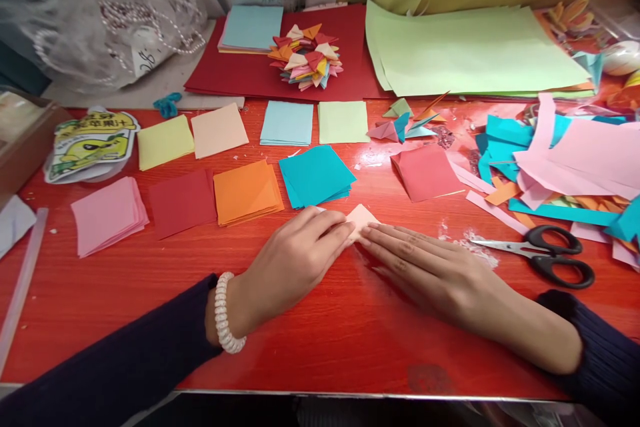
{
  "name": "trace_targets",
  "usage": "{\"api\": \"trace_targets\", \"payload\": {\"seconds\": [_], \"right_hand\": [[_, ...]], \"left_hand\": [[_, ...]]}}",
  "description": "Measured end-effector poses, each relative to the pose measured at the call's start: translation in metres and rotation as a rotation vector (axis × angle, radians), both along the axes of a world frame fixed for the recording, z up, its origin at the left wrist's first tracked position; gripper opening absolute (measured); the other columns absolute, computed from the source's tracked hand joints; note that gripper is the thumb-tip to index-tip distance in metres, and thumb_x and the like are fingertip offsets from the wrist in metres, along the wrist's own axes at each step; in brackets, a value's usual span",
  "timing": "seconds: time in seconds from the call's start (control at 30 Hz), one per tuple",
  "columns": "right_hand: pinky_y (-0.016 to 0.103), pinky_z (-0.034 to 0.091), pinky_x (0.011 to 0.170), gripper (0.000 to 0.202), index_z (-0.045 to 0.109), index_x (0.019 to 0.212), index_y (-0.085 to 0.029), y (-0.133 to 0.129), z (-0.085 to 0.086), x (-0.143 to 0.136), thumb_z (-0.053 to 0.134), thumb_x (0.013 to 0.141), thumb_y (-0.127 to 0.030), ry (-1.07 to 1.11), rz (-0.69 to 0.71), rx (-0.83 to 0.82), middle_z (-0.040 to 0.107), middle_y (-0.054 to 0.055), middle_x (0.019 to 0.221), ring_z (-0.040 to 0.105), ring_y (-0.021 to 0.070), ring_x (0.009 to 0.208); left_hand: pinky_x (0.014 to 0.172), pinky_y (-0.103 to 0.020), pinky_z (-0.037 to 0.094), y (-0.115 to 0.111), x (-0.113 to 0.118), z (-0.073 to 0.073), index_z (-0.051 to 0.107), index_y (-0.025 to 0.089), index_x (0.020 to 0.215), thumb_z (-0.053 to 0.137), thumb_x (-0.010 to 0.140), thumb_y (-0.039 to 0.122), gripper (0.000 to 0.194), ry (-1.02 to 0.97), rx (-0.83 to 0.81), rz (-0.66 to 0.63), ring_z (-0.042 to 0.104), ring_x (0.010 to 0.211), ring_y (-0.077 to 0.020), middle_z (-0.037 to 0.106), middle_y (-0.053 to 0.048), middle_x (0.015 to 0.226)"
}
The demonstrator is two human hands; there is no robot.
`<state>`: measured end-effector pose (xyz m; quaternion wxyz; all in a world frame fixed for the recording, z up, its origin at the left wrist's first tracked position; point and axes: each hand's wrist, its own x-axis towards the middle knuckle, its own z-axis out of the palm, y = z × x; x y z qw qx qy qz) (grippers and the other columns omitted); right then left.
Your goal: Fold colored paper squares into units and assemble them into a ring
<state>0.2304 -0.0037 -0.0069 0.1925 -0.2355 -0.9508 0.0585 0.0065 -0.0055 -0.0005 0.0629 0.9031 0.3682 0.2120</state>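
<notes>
A small peach paper (362, 219) lies on the red table with a corner pointing away from me, its lower part hidden by fingers. My left hand (300, 253), with a coiled white band on the wrist, has its fingers curled together at the paper's left edge, holding it. The fingers of my right hand (430, 267) are stretched out flat, their tips touching the paper's right edge. Just beyond the hands sits a teal paper stack (317, 175), with an orange stack (247, 193) to its left.
Black-handled scissors (537, 252) lie at the right, below a heap of paper scraps (590, 153). More paper squares (287, 123), a folded paper ring (306, 57) and large green sheets (470, 50) are farther back. A juice pouch (93, 145) stands at the left.
</notes>
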Motion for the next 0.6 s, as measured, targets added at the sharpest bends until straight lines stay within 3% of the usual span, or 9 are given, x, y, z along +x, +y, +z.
{"api": "trace_targets", "payload": {"seconds": [0.6], "right_hand": [[0.037, 0.044, 0.101, 0.039, 0.051, 0.120, -0.004, -0.0024, -0.0026, -0.0024, 0.054, 0.082, -0.008, -0.015, -0.009, 0.011, 0.052, 0.013, 0.127, 0.045, 0.0224, 0.121]], "left_hand": [[0.081, -0.032, 0.046, 0.0000, 0.0012, -0.0021, 0.059, 0.012, 0.108, 0.040, 0.092, 0.019, 0.025, -0.012, -0.128, 0.061, 0.048, 0.086, -0.0156, 0.056, -0.008, 0.099]]}}
